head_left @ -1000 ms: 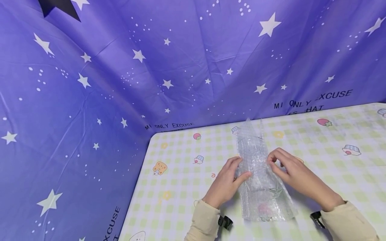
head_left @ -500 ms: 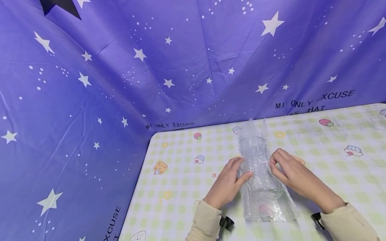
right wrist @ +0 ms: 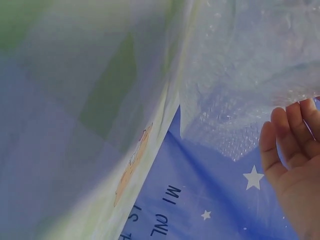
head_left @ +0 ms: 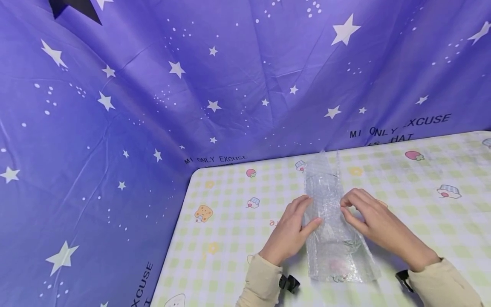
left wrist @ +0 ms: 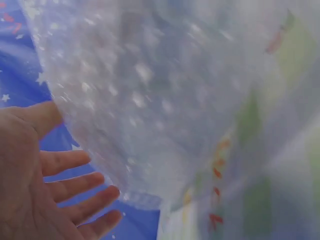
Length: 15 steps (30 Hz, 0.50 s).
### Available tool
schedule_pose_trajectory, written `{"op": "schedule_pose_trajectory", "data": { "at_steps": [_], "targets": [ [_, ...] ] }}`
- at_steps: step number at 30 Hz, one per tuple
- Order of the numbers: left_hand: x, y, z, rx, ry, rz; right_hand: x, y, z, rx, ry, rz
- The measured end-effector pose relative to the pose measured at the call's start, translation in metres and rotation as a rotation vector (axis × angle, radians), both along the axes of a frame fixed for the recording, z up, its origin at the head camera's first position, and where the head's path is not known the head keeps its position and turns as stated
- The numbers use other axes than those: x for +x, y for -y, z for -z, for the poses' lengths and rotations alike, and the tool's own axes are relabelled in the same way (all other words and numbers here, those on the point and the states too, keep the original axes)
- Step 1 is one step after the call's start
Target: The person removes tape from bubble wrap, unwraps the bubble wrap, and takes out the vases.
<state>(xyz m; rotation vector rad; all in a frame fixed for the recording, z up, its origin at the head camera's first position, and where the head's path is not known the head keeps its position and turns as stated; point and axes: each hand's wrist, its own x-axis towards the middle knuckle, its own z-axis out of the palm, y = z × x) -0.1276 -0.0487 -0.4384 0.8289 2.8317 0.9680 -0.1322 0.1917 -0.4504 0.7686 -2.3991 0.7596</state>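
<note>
A long piece of clear bubble wrap stands out on the table in the head view, narrow at the far part and flaring towards me. Through its far part shows a curved edge; what lies inside is hard to make out. My left hand holds its left side, thumb on top and fingers along the edge. Opposite, my right hand pinches the right edge between thumb and bent fingers. In the left wrist view the bubbled sheet fills most of the picture; the right wrist view shows fingertips at the wrap's rim.
A green-and-white checked tablecloth with printed cakes and strawberries covers the table. Behind and to the left hangs a purple curtain with white stars, close against the table's far edge. A black strap sits by the left sleeve.
The far end of the bubble wrap has shifted slightly to the right, and my left fingers with it. Both hands keep their hold on its sides.
</note>
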Motion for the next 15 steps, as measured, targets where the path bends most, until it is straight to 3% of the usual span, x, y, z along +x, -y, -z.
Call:
{"op": "schedule_pose_trajectory", "data": {
  "at_steps": [7,15],
  "targets": [
    [0.005,-0.012,-0.008,0.031,0.053,-0.001,0.000,0.004,0.001,-0.044,0.014,-0.028],
    [0.006,-0.022,-0.015,-0.032,0.002,-0.040,0.001,0.002,0.000,-0.022,0.028,-0.024]
  ]
}}
